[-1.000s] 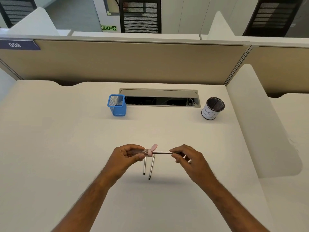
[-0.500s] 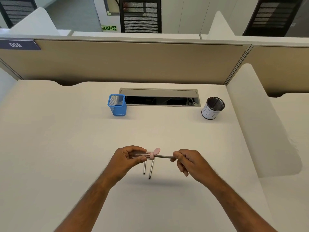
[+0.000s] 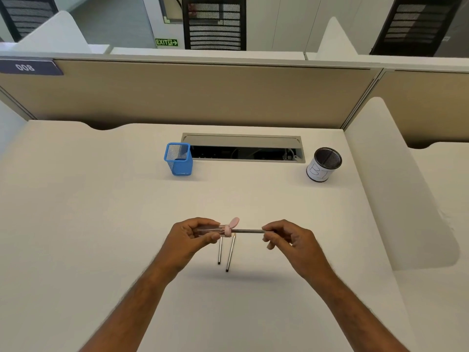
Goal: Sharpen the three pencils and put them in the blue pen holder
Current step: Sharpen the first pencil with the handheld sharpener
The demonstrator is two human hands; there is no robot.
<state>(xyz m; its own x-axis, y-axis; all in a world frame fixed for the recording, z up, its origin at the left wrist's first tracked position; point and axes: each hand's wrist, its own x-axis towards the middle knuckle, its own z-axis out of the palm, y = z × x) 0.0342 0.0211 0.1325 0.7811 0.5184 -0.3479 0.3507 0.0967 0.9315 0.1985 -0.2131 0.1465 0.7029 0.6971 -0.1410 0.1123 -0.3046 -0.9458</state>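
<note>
While both forearms are being reached in from the near edge of the desk, a sharpener with a clear barrel and a pink cap is being gripped by the left hand, whose fingers and thumb are being curled round the barrel. A grey pencil is being held level above the desk, with its left end being kept inside the pink cap of the sharpener and its right end being pinched between the thumb and fingertips of the right hand, the other fingers being kept loosely bent below. Under the sharpener, two more pencils are being left lying flat on the desk, close side by side but apart, their dark ends being pointed toward the person and their far ends being hidden behind the sharpener and the left hand. Farther back and to the left, the blue pen holder is being kept upright, well apart from the hands, and no pencil is being shown inside it. Just beside it on the right, an open cable tray is being seen sunk into the desk. At the right end of that tray, a round black mesh cup wrapped with white marked paper is being kept upright. Behind everything, a beige partition is being seen.
</note>
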